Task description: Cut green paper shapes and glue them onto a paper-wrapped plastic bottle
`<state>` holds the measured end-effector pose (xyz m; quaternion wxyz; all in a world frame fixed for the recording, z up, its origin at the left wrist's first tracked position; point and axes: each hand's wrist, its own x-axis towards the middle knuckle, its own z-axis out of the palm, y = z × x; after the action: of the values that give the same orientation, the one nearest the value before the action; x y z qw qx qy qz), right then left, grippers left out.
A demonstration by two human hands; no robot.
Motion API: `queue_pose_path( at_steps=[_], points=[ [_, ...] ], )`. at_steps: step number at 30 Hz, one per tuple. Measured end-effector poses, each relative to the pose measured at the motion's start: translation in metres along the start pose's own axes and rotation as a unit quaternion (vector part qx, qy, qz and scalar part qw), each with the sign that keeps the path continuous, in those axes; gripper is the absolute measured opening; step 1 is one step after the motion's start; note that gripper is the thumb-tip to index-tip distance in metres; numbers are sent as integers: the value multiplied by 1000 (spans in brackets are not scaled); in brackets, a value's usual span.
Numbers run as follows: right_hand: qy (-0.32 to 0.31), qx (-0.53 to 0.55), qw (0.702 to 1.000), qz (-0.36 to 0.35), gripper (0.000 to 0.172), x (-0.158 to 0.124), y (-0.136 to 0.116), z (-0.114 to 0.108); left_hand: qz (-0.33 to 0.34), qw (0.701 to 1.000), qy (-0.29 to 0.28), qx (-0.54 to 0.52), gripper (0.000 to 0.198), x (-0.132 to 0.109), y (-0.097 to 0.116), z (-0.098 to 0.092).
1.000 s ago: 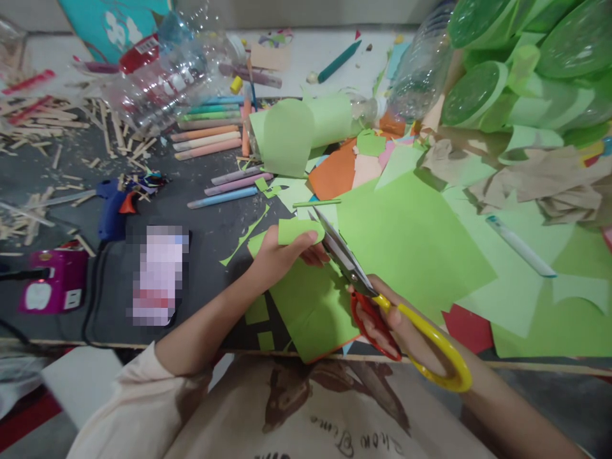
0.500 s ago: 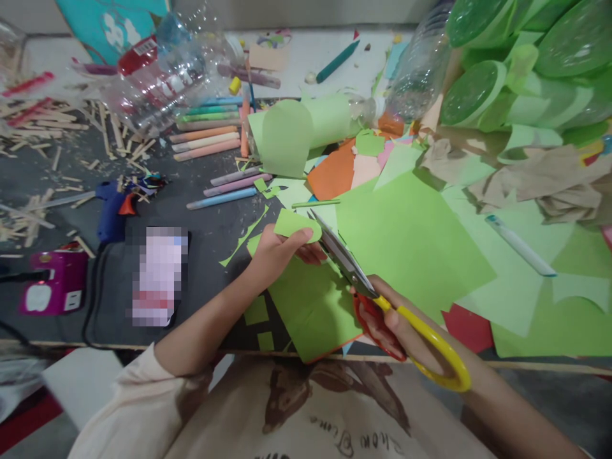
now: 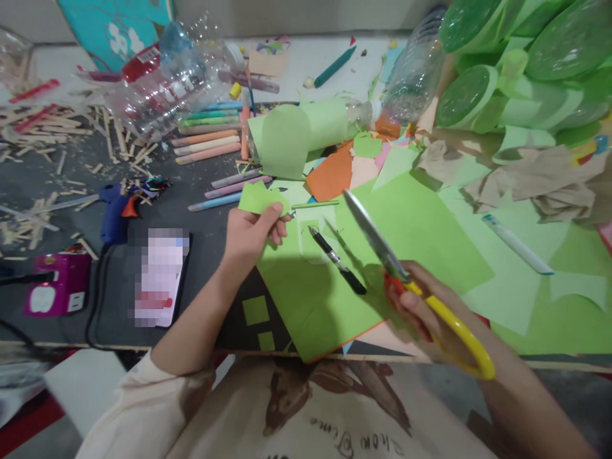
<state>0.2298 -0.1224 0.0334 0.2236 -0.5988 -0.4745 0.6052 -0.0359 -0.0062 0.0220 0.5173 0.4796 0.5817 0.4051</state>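
Between thumb and fingers, my left hand [image 3: 251, 233] pinches a small light-green paper cutout [image 3: 261, 197] with a rounded end. My right hand [image 3: 421, 293] grips scissors [image 3: 377, 236] with one red and one yellow handle, blades pointing up and away over the green sheets. The scissors are apart from the cutout, and their blades look closed. A black pen [image 3: 337, 258] lies on green paper [image 3: 310, 319] between my hands, beside a pale paper piece with a drawn outline. Just beyond lies a thin rolled green strip [image 3: 315, 204].
A paper-wrapped bottle [image 3: 325, 124] lies behind my hands, with chalk-like sticks [image 3: 208, 141] to its left. On the left are a phone [image 3: 160, 277], a blue glue gun [image 3: 115, 213] and a purple power adapter [image 3: 57, 285]. Green bottle pieces [image 3: 468, 95] stand at the back right.
My right hand has drawn the scissors back to the right, away from the cutout. My left hand has moved left and up with the cutout, uncovering the pen.
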Motion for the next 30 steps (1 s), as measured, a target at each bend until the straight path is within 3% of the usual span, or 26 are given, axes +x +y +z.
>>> queue_pose_path(
  at_steps=[3,7,9,11,13,14,16,19,22,23,24,26,28,30],
  points=[
    [118,-167,979,12,59,4,-5,-25,-6,993,-46,106,35,12,0,-17],
    [225,-324,915,84,67,10,-11,-47,-22,963,-89,255,44,20,-2,-25],
    [257,-355,895,84,60,14,-10,-52,-15,946,-62,318,41,20,-4,-24],
    [282,-368,883,73,53,19,-5,-57,42,936,13,348,20,20,-6,-21],
    [301,-381,872,52,52,23,3,-62,131,919,73,364,25,18,-10,-17],
    [305,-392,867,35,53,25,8,-65,170,907,75,378,30,17,-12,-14],
    [296,-423,857,-3,54,26,17,-69,209,883,23,420,28,14,-16,-8],
    [294,-495,815,-64,55,24,26,-70,202,857,-68,470,24,7,-21,2],
    [323,-570,747,-117,54,20,26,-62,179,851,-95,484,21,4,-23,9],
    [332,-574,736,-136,53,20,24,-56,173,853,-97,483,20,4,-23,9],
    [338,-565,736,-157,51,20,22,-48,168,856,-99,480,19,4,-22,10],
    [327,-510,767,-212,44,24,17,-27,158,861,-105,471,16,5,-22,10],
    [266,-459,803,-271,38,31,13,0,150,867,-108,463,13,7,-22,11],
    [198,-450,816,-303,30,39,10,24,144,872,-104,457,10,8,-22,12]
  ],
)
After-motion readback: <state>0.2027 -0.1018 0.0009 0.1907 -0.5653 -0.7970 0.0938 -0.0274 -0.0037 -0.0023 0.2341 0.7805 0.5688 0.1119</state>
